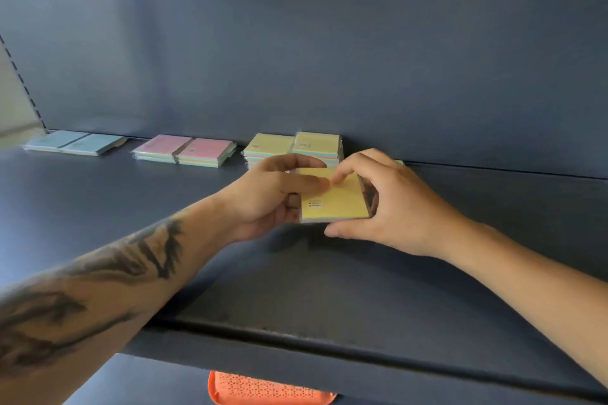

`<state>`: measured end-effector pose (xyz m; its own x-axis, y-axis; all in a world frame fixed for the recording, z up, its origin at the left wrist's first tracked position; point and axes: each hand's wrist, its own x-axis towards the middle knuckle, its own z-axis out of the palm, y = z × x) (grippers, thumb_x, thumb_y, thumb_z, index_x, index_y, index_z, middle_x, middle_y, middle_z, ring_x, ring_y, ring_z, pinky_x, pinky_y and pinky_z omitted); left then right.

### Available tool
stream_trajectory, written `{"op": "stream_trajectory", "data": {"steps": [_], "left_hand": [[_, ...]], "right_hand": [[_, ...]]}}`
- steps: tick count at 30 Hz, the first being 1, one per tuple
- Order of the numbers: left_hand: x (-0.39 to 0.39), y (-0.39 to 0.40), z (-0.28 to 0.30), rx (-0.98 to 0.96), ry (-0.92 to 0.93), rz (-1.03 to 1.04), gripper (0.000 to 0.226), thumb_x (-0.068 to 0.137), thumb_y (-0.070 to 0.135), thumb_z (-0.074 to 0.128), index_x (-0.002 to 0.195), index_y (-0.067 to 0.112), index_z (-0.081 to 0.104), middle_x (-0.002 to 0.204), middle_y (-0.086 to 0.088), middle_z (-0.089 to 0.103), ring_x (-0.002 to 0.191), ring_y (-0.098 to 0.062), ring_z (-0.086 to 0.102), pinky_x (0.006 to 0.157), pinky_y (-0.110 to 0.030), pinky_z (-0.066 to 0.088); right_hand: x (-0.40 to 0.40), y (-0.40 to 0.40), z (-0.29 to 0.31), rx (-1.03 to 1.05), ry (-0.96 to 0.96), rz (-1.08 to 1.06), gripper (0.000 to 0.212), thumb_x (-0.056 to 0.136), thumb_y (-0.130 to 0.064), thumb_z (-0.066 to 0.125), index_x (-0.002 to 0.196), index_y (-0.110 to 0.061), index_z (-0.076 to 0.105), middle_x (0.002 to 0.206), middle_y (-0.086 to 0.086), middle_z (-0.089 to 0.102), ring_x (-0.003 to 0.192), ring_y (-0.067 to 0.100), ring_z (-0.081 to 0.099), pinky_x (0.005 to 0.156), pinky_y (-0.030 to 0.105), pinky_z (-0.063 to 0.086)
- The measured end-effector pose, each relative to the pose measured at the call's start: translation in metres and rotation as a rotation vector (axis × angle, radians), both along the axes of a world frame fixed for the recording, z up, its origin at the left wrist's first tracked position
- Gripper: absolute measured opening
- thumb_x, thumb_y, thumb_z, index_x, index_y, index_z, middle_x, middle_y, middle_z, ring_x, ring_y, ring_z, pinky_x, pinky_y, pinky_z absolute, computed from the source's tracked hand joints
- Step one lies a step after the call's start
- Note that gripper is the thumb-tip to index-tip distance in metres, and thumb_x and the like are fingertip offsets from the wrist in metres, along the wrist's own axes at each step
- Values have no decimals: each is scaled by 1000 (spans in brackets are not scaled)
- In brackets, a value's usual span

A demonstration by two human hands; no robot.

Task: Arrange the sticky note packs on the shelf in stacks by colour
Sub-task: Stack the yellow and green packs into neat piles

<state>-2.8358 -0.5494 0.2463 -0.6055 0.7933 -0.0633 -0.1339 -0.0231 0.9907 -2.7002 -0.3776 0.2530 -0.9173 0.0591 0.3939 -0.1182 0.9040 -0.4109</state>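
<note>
A square, yellow-topped sticky note pack (pixel 334 196) wrapped in clear film, with a small dark-printed label near its lower left corner and pastel layers along its edge, is held above the dark grey shelf (pixel 98 207). The left hand (pixel 273 199) grips its left side, thumb on top; the right hand (pixel 388 204) pinches its right edge. Behind lie yellow-topped stacks (pixel 294 146), pink-topped packs (pixel 186 148) and blue-topped packs (pixel 75 141).
</note>
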Motion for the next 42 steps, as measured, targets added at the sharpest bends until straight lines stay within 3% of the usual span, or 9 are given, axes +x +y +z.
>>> {"op": "stream_trajectory", "data": {"steps": [5, 9, 13, 16, 18, 23, 29, 35, 42], "left_hand": [[-32, -31, 6, -20, 54, 17, 44, 80, 5, 80, 120, 15, 63, 103, -16, 74, 97, -35, 68, 95, -49, 49], [-72, -66, 13, -53, 267, 78, 53, 73, 29, 75, 125, 22, 65, 93, 0, 73, 91, -24, 70, 83, -40, 49], [-114, -105, 4, -305, 680, 65, 68, 64, 64, 71, 126, 39, 60, 113, 13, 72, 110, -5, 66, 98, -34, 50], [-126, -123, -13, -656, 1185, -39, 85, 67, 92, 42, 137, 45, 49, 135, 24, 56, 130, -5, 49, 114, -35, 35], [-128, -125, -21, -702, 1319, -72, 87, 71, 95, 30, 142, 47, 45, 142, 24, 48, 138, -8, 40, 119, -37, 27], [-132, -124, -26, -671, 1310, -75, 82, 76, 93, 31, 143, 47, 44, 143, 22, 44, 139, -10, 37, 120, -41, 27], [-135, -121, -25, -697, 1299, -103, 73, 82, 89, 39, 142, 47, 44, 140, 18, 44, 139, -12, 37, 117, -41, 27], [-136, -123, -23, -726, 1297, -146, 76, 81, 92, 33, 143, 49, 41, 143, 19, 43, 140, -11, 37, 117, -45, 28], [-104, -127, -11, -787, 1355, -141, 90, 70, 96, 17, 140, 47, 45, 140, 17, 49, 136, -15, 45, 114, -43, 33]], "right_hand": [[-29, -25, 13, 39, -95, 8, 58, 68, -62, 86, 116, -45, 57, 117, -29, 46, 108, -4, 47, 78, 15, 39], [-76, -43, 23, 98, -38, -39, 56, 71, -59, 84, 119, -44, 59, 127, -26, 48, 121, -1, 43, 99, 22, 38], [-129, -40, 32, 179, -38, -202, 55, 75, -64, 78, 122, -44, 56, 131, -21, 50, 127, 15, 42, 108, 40, 31], [-159, -34, 31, 212, -102, -314, 52, 80, -63, 75, 124, -42, 56, 136, -16, 51, 128, 22, 42, 107, 42, 29], [-172, -34, 27, 245, -161, -352, 50, 83, -65, 72, 125, -43, 55, 138, -15, 52, 126, 23, 43, 106, 44, 30], [-182, -39, 23, 273, -268, -402, 45, 85, -69, 65, 123, -48, 55, 127, -13, 56, 121, 22, 47, 101, 44, 33], [-179, -47, 23, 314, -305, -467, 47, 89, -58, 65, 133, -49, 52, 150, -15, 44, 137, 23, 41, 106, 46, 32], [-167, -57, 25, 356, -379, -510, 79, 84, -57, 69, 152, -55, 30, 168, -8, 19, 153, 25, 21, 118, 46, 20], [-93, -72, 16, 297, -229, -479, 79, 87, -59, 66, 155, -50, 27, 170, -7, 13, 154, 24, 14, 122, 46, 14]]}}
